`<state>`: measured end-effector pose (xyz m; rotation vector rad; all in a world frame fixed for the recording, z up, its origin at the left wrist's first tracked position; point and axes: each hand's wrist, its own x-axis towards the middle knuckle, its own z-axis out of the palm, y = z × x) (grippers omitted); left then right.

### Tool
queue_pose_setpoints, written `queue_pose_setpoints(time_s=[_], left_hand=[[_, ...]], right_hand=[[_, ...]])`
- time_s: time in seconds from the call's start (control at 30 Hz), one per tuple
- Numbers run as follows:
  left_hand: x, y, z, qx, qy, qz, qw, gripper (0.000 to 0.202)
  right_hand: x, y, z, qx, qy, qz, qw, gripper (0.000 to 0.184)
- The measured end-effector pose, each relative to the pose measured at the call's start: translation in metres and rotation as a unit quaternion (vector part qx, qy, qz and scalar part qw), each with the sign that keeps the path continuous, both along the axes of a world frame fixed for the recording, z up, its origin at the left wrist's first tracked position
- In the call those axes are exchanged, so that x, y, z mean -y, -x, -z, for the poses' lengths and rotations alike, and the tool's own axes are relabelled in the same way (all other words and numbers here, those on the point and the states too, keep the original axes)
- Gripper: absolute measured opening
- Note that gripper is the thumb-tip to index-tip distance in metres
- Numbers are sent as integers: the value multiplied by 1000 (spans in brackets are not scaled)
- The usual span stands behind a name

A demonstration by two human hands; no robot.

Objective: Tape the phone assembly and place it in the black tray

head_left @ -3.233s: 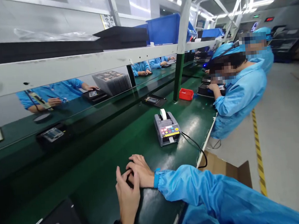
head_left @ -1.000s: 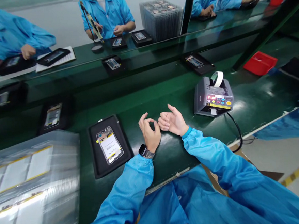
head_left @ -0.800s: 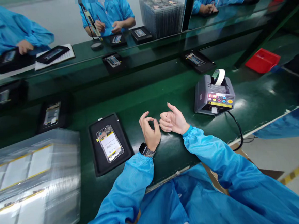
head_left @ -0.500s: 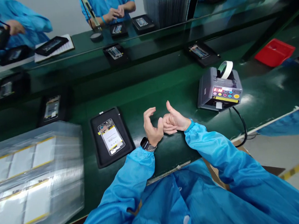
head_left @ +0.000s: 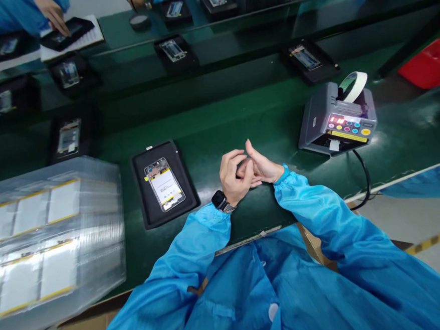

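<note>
- If we read the clock around the left hand (head_left: 235, 178) and the right hand (head_left: 267, 169), the opened phone (head_left: 164, 186) is near, at nine o'clock, lying in a black tray (head_left: 180, 174) whose rim probably keeps it from sliding.
- At two o'clock stands the tape dispenser (head_left: 317, 124), its white strip (head_left: 333, 146) toward the near side — so placed, we suppose, for easy reach.
- Between eight and nine, beyond the tray, we see clear plastic trays (head_left: 104, 228), stacked perhaps to save space.
- The left hand, loosely curled, bends over the right fingers.
- The right hand points its thumb toward eleven; its fingers are partly hidden.
- We see nothing grasped in either hand — but what the covered fingertips do, we cannot tell.
</note>
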<state>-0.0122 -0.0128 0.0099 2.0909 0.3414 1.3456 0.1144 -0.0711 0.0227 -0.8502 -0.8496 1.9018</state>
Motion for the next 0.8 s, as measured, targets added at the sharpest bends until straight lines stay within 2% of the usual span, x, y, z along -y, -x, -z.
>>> queue_pose_setpoints(time_s=[0.27, 0.47, 0.8], left_hand=[[1, -3, 0, 12, -1, 5, 1000, 9], [1, -2, 0, 20, -7, 9, 1000, 6], [3, 0, 2, 13, 11, 26, 1000, 10]], right_hand=[[1, 2, 1, 51, 7, 8, 999, 87], [1, 7, 5, 76, -27, 41, 996, 86], [0, 11, 7, 84, -30, 67, 994, 80]])
